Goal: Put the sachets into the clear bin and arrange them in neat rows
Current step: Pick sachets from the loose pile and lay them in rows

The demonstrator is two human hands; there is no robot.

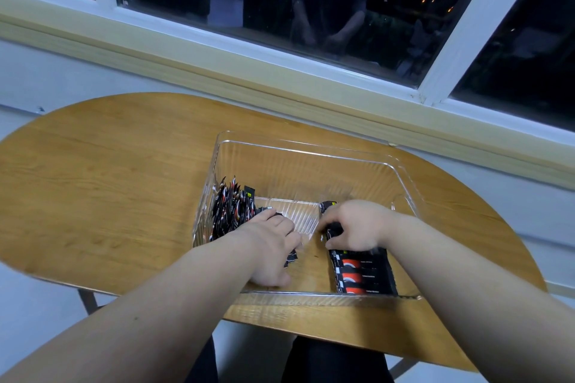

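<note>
- Reaching into the clear bin (311, 152) on the bench (109, 196), my right hand (354, 227) gripped some sachets (326, 208).
- My left hand (270, 246) lay on another pile (230, 208); I couldn't tell its grip.

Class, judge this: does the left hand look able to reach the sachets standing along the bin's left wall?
Probably yes. The left hand is inside the clear bin, beside those upright sachets, with nothing between them; the right hand grips sachets in the flat row opposite.
</note>
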